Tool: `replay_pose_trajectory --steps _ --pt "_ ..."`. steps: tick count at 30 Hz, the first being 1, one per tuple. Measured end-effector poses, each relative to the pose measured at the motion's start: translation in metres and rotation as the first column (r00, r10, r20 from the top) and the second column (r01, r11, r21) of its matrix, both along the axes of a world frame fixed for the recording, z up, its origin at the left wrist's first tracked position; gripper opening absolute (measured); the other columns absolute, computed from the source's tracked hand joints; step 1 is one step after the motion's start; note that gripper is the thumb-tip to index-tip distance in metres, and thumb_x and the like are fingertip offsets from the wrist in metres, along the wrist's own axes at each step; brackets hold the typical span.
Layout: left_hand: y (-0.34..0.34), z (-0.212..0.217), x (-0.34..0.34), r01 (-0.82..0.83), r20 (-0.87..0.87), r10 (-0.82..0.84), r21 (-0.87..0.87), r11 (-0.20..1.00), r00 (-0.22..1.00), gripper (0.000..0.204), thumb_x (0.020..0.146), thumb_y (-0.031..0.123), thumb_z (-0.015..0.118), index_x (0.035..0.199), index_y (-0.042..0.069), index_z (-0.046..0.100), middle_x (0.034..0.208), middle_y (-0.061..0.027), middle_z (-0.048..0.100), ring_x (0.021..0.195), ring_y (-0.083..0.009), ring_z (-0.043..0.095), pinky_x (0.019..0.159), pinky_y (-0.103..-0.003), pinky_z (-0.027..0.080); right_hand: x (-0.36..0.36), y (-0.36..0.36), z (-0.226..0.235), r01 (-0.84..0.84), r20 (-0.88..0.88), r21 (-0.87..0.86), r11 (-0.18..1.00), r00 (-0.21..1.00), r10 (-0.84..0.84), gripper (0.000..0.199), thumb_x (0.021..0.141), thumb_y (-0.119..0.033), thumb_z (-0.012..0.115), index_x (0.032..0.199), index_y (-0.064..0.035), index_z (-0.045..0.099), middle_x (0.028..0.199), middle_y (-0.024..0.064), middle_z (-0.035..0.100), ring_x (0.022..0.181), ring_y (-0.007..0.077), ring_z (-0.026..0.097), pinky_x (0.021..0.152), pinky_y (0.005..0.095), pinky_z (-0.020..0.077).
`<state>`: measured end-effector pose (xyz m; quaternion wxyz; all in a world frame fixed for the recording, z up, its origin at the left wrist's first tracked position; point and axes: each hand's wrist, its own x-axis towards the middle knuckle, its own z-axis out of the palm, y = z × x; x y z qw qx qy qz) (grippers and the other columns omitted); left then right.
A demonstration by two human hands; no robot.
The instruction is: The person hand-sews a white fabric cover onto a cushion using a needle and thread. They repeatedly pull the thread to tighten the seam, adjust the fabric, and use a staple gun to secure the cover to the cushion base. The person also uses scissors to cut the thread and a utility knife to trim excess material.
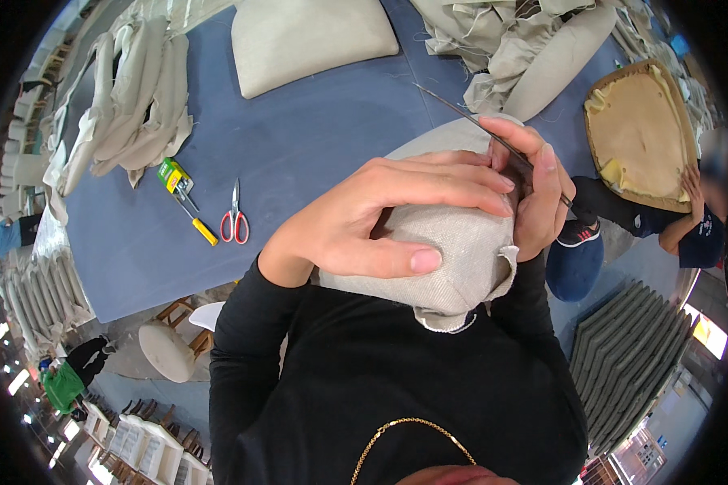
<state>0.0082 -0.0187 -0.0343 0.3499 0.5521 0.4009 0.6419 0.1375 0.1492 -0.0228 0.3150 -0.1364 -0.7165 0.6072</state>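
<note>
A beige fabric-covered cushion [453, 259] is held up close in front of my chest, its loose cloth edges hanging at the near corner. My left hand [372, 214] grips it, the thumb pressed on the near face and the fingers laid over the top. With curled fingers my right hand [542, 190] holds a thin dark metal rod [455, 107], which slants up to the left past the cushion. Both sets of fingertips meet at the cushion's right side; what they pinch there is partly hidden.
On the blue table [299, 145] lie red-handled scissors [235, 218], a yellow-handled screwdriver [203, 229], a green-and-yellow package [172, 174], a finished cushion [311, 40] and piles of covers [129, 89]. At right a co-worker holds a padded seat [641, 125]; stacked grey panels [627, 356] stand below.
</note>
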Motion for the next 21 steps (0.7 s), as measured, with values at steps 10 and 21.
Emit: replay_pose_trajectory --steps 10,21 --pt "0.004 0.005 -0.005 0.055 0.091 -0.049 -0.069 0.996 0.995 0.071 0.088 0.051 0.064 0.13 -0.005 0.071 0.145 -0.0283 0.062 0.145 -0.0474 0.049 0.124 -0.058 0.028 -0.003 0.002 0.002 -0.01 -0.006 0.029 1.0 1.0 0.01 0.057 0.111 -0.033 0.039 0.113 0.0087 0.077 0.083 0.008 0.064 0.078 0.0144 0.056 0.07 0.0294 0.042" --pt "0.011 0.007 -0.004 -0.021 -0.118 0.015 -0.05 0.999 0.993 0.067 0.089 0.05 0.064 0.13 -0.002 0.072 0.146 -0.0265 0.062 0.142 -0.0455 0.052 0.121 -0.057 0.033 0.0 0.005 0.003 0.014 0.006 0.011 1.0 1.0 -0.014 0.056 0.111 -0.032 0.039 0.114 0.0086 0.077 0.083 0.0075 0.064 0.078 0.0139 0.056 0.07 0.0289 0.0409"
